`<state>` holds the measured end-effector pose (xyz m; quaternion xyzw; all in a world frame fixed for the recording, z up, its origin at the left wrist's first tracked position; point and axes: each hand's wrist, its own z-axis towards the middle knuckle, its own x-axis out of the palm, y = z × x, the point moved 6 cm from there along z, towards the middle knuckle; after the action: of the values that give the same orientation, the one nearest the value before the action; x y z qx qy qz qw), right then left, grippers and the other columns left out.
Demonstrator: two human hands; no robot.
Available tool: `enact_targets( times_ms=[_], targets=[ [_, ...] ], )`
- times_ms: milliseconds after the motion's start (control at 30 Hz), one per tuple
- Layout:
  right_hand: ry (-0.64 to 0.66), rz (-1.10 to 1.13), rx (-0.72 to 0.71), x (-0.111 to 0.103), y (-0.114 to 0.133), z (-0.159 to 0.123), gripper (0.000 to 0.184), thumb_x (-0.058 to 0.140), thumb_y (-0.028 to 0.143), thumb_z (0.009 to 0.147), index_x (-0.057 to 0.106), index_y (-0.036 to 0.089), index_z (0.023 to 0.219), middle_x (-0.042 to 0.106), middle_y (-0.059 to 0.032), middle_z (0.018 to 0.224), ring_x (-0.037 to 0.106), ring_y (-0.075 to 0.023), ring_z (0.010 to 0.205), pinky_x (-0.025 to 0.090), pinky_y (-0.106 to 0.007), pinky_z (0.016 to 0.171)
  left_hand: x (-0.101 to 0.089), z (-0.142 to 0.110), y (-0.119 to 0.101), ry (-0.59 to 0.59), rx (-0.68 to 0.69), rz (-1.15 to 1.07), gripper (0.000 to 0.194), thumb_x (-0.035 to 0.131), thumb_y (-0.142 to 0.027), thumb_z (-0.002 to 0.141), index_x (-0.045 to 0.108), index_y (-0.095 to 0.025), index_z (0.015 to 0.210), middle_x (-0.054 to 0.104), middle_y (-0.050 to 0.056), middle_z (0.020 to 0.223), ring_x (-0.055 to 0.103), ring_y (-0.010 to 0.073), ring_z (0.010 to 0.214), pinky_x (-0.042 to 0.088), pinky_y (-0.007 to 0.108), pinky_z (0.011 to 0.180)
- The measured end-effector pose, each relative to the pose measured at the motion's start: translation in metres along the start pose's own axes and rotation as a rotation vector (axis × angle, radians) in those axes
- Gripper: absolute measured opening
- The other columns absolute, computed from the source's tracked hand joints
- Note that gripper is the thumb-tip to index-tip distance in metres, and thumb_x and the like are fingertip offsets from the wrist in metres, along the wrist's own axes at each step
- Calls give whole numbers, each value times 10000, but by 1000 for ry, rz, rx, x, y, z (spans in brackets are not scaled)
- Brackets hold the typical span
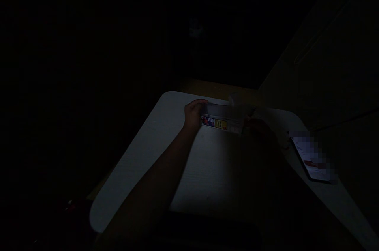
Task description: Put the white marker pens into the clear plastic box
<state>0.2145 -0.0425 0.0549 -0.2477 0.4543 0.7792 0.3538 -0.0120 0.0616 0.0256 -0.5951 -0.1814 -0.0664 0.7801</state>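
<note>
The scene is very dark. My left hand (194,115) grips the left end of a long flat box (217,118) with a blue, red and yellow label, held just above a small white table (154,152). My right hand (257,126) is in deep shadow at the box's right end, fingers closed around it. A pale, see-through wrapper or flap (238,105) stands up at that right end; I cannot make out what it is.
A lit phone (314,156) lies on the table's right edge. The table's rounded corners show at the far left and near left. A wall or panel runs along the right. Everything beyond the table is black.
</note>
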Motion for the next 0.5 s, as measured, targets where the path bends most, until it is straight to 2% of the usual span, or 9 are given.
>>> enact_targets(
  times_ms=[67, 133, 200, 333, 500],
  targets=[
    [4, 1, -31, 2, 4, 0, 287, 345, 251, 833, 616, 219, 924, 611, -71, 1032, 547, -183, 1039, 426, -361, 895, 0, 0, 0, 4, -6, -13, 191, 506, -221, 592, 688, -179, 630, 653, 8, 627, 564, 133, 604, 431, 257, 606],
    [-25, 2, -4, 2, 7, -2, 282, 357, 252, 834, 600, 224, 973, 589, -70, 1097, 522, -192, 1084, 416, -382, 910, 1, 0, 0, 5, -4, -27, 192, 506, -217, 590, 689, -178, 633, 656, 8, 630, 567, 134, 608, 434, 257, 607],
    [-54, 11, 35, 0, 11, -5, 283, 389, 261, 820, 584, 224, 1022, 558, -78, 1154, 525, -197, 1073, 443, -374, 867, 0, 1, 1, -4, 5, -29, 187, 509, -210, 587, 690, -180, 621, 657, 8, 625, 567, 133, 612, 435, 255, 610],
    [-91, -6, 102, -4, 14, -9, 296, 416, 271, 808, 579, 209, 1047, 546, -95, 1162, 577, -172, 935, 489, -314, 740, -1, 2, 4, -8, 3, -25, 187, 510, -204, 598, 693, -185, 631, 653, 3, 619, 556, 128, 591, 428, 254, 592],
    [-74, -51, -20, 3, 14, -9, 295, 373, 247, 836, 581, 182, 1035, 575, -107, 1114, 533, -191, 1070, 448, -351, 888, 0, 2, 4, 7, 14, -21, 185, 513, -209, 608, 694, -182, 640, 656, 10, 635, 574, 141, 640, 437, 258, 620]
  ],
)
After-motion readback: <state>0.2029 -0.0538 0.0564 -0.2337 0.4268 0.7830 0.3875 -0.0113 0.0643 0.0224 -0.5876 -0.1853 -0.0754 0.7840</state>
